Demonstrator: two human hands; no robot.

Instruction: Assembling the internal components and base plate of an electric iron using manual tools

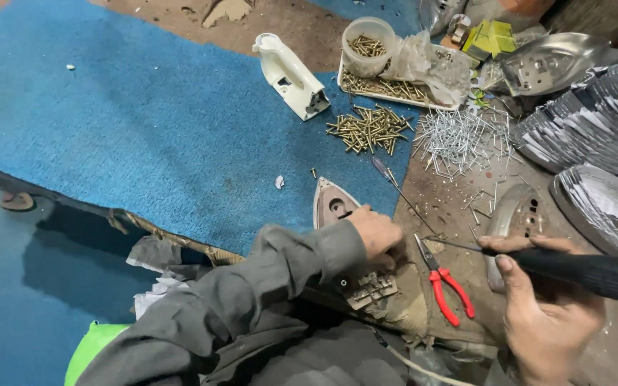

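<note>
My hands at the iron soleplate (332, 202)

My left hand (379, 232) presses closed on it mid-frame; my right hand (546, 314), lower right, grips a black-handled screwdriver (595, 273).

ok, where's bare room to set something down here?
Free: the blue mat left of the white iron handle and above the torn edge. Crowded: brass screws, silver pins, stacked soleplates to the right; red pliers between the left hand and right hand.
</note>
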